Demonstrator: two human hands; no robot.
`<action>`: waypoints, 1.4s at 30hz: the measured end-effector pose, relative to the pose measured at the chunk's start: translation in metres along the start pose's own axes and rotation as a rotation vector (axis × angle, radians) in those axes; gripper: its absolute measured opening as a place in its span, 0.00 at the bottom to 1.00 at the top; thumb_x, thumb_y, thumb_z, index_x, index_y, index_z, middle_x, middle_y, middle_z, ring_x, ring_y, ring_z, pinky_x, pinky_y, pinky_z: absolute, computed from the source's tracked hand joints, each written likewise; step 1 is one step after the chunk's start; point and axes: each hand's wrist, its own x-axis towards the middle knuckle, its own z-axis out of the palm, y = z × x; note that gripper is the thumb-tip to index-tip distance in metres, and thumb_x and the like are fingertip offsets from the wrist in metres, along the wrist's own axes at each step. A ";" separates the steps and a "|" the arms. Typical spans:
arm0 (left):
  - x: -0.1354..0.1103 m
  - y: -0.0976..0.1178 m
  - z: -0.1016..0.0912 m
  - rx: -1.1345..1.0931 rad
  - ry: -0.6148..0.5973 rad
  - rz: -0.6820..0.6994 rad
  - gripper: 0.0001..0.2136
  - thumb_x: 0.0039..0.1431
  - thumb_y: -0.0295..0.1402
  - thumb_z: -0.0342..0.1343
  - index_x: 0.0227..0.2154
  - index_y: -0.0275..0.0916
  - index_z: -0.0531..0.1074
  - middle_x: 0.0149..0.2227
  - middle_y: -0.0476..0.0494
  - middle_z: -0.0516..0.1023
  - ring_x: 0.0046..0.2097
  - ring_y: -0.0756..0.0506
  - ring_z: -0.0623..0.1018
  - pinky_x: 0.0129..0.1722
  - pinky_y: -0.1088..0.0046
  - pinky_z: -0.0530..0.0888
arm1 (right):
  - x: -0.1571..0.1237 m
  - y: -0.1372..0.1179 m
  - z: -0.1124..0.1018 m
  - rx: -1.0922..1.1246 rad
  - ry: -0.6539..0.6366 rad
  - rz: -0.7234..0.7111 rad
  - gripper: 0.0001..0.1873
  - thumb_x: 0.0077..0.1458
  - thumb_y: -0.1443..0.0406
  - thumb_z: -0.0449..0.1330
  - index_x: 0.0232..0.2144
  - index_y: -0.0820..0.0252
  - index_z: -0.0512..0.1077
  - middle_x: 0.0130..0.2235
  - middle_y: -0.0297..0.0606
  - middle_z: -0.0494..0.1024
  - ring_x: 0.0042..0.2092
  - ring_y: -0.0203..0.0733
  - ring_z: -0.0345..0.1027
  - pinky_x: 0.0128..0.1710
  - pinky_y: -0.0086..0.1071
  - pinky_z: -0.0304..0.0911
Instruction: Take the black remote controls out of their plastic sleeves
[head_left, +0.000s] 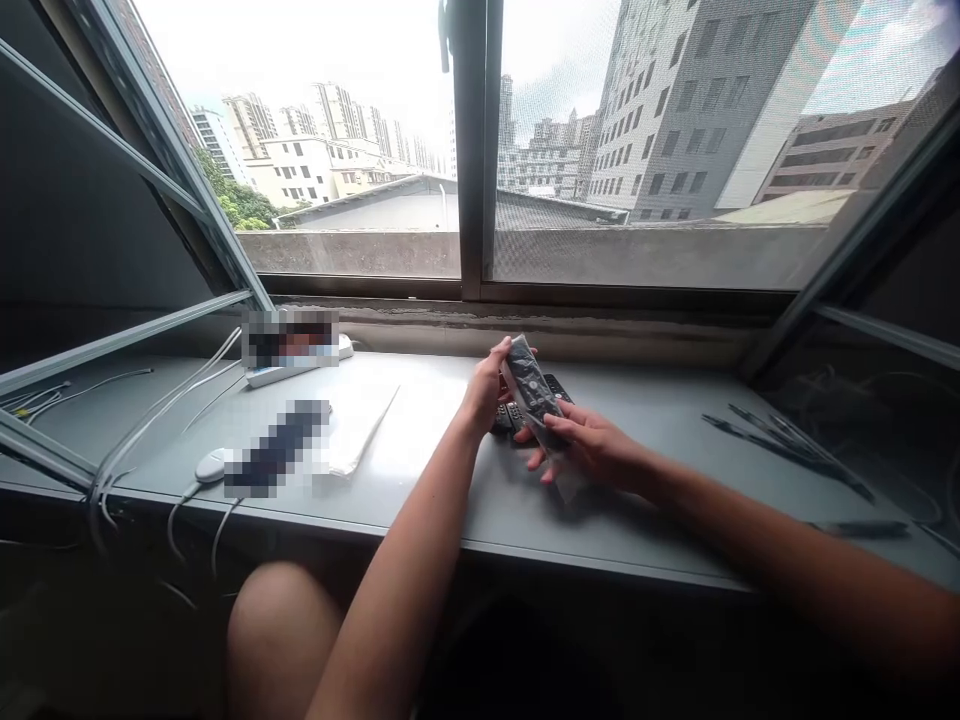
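I hold a black remote control in a clear plastic sleeve (pixel 534 398) above the grey window ledge (pixel 645 500). My left hand (pixel 487 387) grips its upper end, fingers curled round it. My right hand (pixel 589 445) supports the lower end from below, fingers wrapped on the sleeve. Another black remote (pixel 517 412) lies on the ledge just beneath and behind the held one, partly hidden by my hands.
A white power strip (pixel 300 368) and several white cables (pixel 142 430) lie at the left, beside a white mouse-like device (pixel 212 464) and a flat white sheet (pixel 360 435). Dark thin strips (pixel 787 445) lie on the right. The window frame (pixel 472 150) stands behind.
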 end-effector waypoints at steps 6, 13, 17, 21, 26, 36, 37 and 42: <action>0.002 -0.002 -0.003 0.045 0.111 0.050 0.25 0.65 0.52 0.59 0.49 0.37 0.86 0.37 0.41 0.85 0.31 0.48 0.77 0.27 0.75 0.67 | -0.001 0.001 0.000 -0.032 -0.033 0.028 0.20 0.68 0.52 0.69 0.52 0.56 0.73 0.49 0.46 0.84 0.37 0.49 0.84 0.24 0.34 0.78; -0.001 0.003 0.002 0.009 0.181 0.046 0.19 0.62 0.46 0.65 0.43 0.34 0.87 0.32 0.43 0.84 0.30 0.48 0.76 0.30 0.75 0.70 | -0.001 0.000 -0.001 -0.087 -0.045 0.090 0.19 0.65 0.53 0.72 0.45 0.59 0.72 0.43 0.45 0.85 0.28 0.39 0.79 0.19 0.27 0.70; 0.000 0.003 0.000 0.009 0.157 0.059 0.21 0.63 0.50 0.65 0.44 0.36 0.87 0.33 0.42 0.84 0.29 0.49 0.75 0.28 0.74 0.68 | 0.000 0.001 -0.005 -0.098 -0.091 0.105 0.19 0.69 0.51 0.68 0.42 0.62 0.74 0.35 0.43 0.85 0.24 0.37 0.74 0.19 0.27 0.69; 0.001 0.001 -0.002 0.071 0.038 0.035 0.25 0.65 0.55 0.62 0.47 0.37 0.87 0.34 0.40 0.84 0.28 0.48 0.75 0.25 0.74 0.64 | -0.001 0.002 -0.007 -0.093 -0.140 0.108 0.20 0.72 0.51 0.65 0.42 0.63 0.75 0.30 0.42 0.83 0.21 0.34 0.71 0.20 0.26 0.66; 0.004 -0.001 -0.004 0.112 0.020 0.064 0.23 0.65 0.51 0.62 0.48 0.37 0.87 0.37 0.39 0.85 0.29 0.49 0.74 0.26 0.73 0.64 | -0.002 0.001 -0.005 -0.086 -0.121 0.119 0.19 0.70 0.51 0.67 0.42 0.62 0.74 0.30 0.42 0.83 0.21 0.35 0.71 0.19 0.26 0.65; 0.003 -0.002 -0.002 0.089 -0.027 -0.022 0.29 0.65 0.58 0.60 0.48 0.34 0.87 0.41 0.35 0.87 0.32 0.45 0.80 0.29 0.71 0.69 | -0.002 0.000 -0.002 -0.061 -0.100 0.100 0.20 0.69 0.51 0.68 0.37 0.61 0.73 0.27 0.37 0.80 0.21 0.34 0.70 0.20 0.26 0.67; 0.003 -0.002 -0.002 0.095 -0.034 -0.024 0.29 0.65 0.58 0.60 0.48 0.34 0.87 0.41 0.35 0.88 0.33 0.45 0.81 0.30 0.70 0.70 | -0.002 0.000 -0.002 -0.068 -0.098 0.102 0.20 0.69 0.51 0.68 0.38 0.62 0.73 0.27 0.37 0.80 0.21 0.34 0.70 0.20 0.26 0.67; 0.003 0.000 -0.004 0.076 0.021 0.058 0.27 0.66 0.54 0.60 0.48 0.33 0.87 0.42 0.34 0.88 0.33 0.45 0.82 0.30 0.72 0.71 | -0.002 0.002 -0.004 -0.089 -0.079 0.097 0.18 0.68 0.53 0.70 0.39 0.61 0.73 0.29 0.37 0.82 0.22 0.35 0.72 0.21 0.27 0.68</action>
